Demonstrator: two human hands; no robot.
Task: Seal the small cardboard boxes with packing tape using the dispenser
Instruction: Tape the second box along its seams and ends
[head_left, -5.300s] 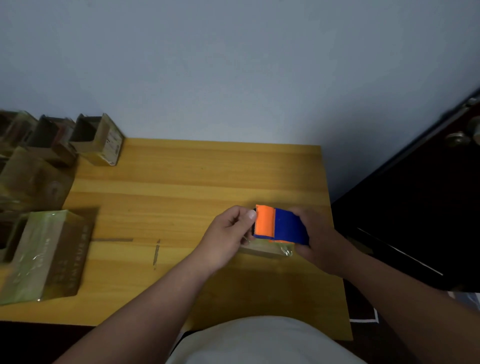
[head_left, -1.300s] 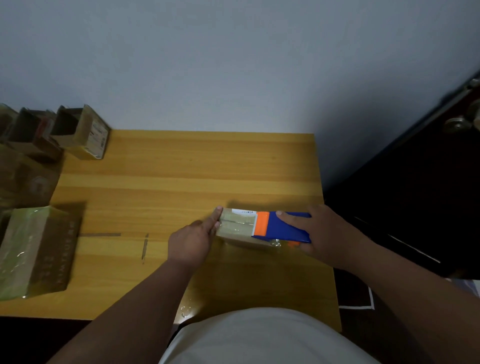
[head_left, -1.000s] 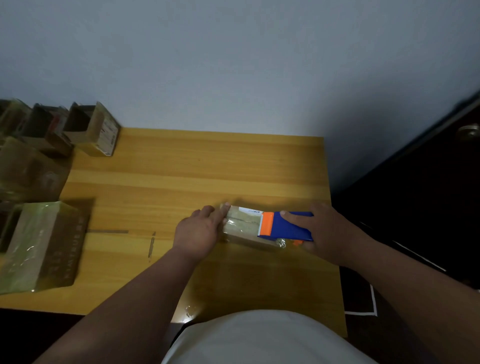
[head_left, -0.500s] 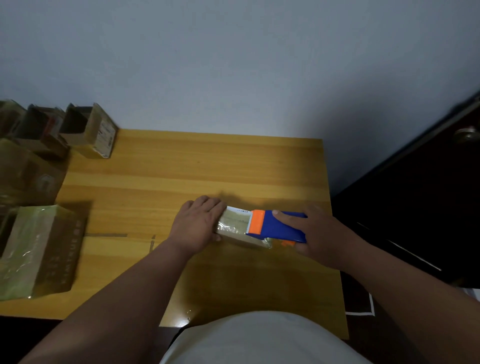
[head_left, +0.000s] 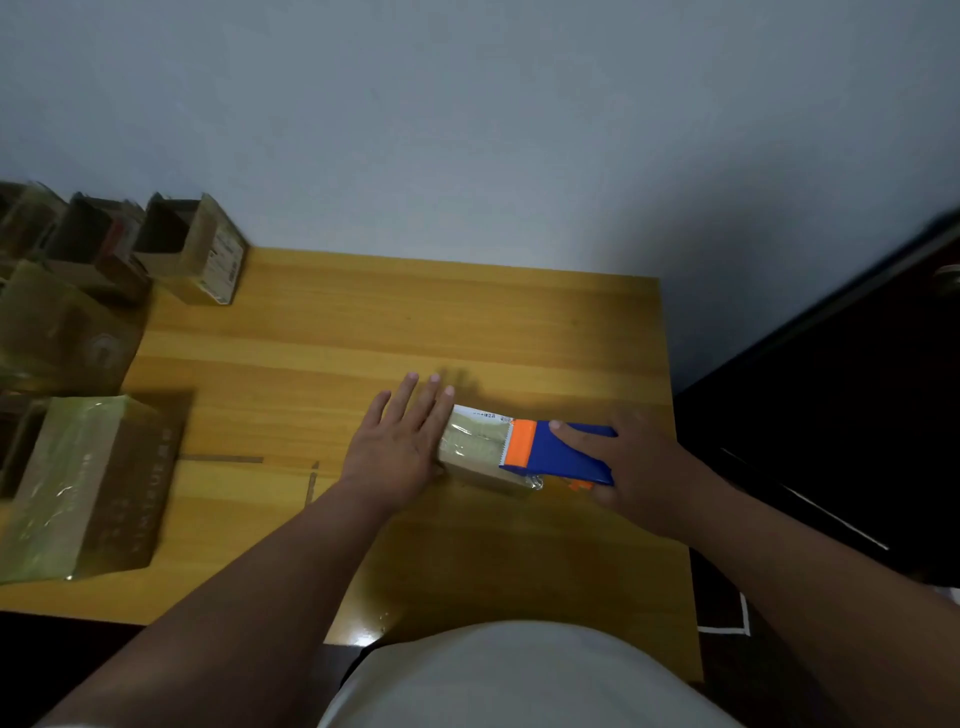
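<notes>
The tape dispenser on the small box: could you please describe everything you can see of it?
The tape dispenser is blue plastic with an orange front band and a pale serrated edge at its left end. It lies tilted over the right part of the small cardboard box, near the right side of the wooden table. The right hand grips it, index finger stretched along its top. Clear tape covers the box top beside it; the left hand presses the box's left end.

The scene is seen from a single head-worn wide-angle view, aimed forward and steeply down from close above the near edge of the tabletop, with the wall taken in at the far side.
</notes>
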